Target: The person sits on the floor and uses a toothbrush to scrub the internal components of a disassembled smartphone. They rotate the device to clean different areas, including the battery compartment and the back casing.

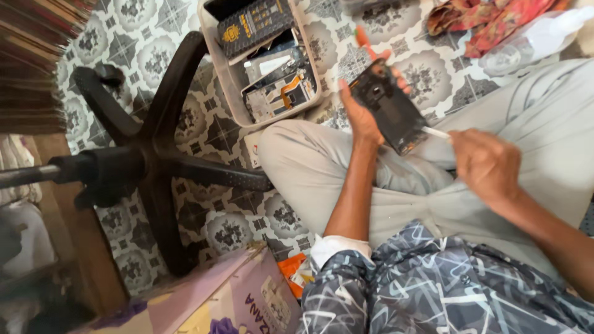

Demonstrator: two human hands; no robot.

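Your left hand grips the opened black phone; your right hand pinches a thin white tool.
A dark rectangular package lies in the pale plastic tray.

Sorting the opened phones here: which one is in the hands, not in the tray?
The dark opened phone, gripped by the left hand above the lap; the right hand holds a white tool to it. The others lie in the plastic tray.

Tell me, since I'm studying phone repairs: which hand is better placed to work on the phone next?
Right. The right hand holds a white tool at the phone; the left hand is busy gripping the phone.
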